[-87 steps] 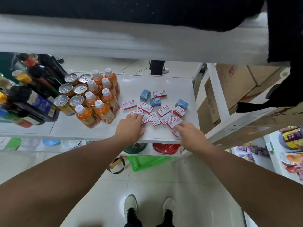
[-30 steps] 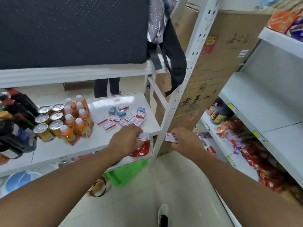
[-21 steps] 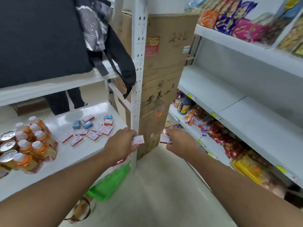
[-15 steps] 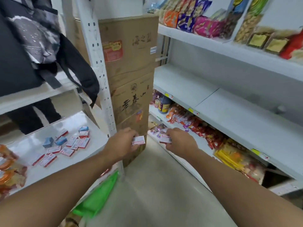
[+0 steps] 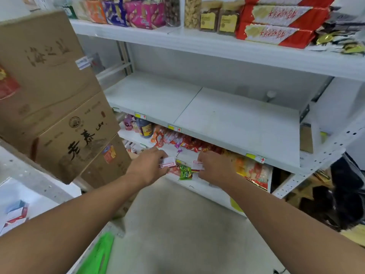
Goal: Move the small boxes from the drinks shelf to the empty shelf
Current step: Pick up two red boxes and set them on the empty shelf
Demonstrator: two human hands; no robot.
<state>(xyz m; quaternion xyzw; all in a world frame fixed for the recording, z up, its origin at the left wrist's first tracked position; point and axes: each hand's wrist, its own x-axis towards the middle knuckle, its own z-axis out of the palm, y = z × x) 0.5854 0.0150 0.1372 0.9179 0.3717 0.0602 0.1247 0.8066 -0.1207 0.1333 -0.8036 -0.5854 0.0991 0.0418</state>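
My left hand [image 5: 149, 165] is shut on a small white box with red print [image 5: 167, 162], held out in front of me. My right hand [image 5: 215, 167] grips another small white-and-red box [image 5: 198, 165]. Both hands hover side by side below the front edge of the empty white shelf [image 5: 227, 119], which stretches across the middle of the view. At the far left edge, a few small boxes [image 5: 15, 214] lie on the drinks shelf [image 5: 39, 196], blurred.
Stacked cardboard cartons [image 5: 55, 99] stand at the left beside the shelf unit. Snack packets [image 5: 197, 143] fill the shelf under the empty one; packaged goods [image 5: 272, 26] line the one above. A green basket [image 5: 98, 254] sits low by the floor. Dark bags [image 5: 335, 198] lie at the right.
I have turned right from the drinks shelf, each hand carrying a small box. The empty shelf now fills the view; the drinks have gone out of sight.
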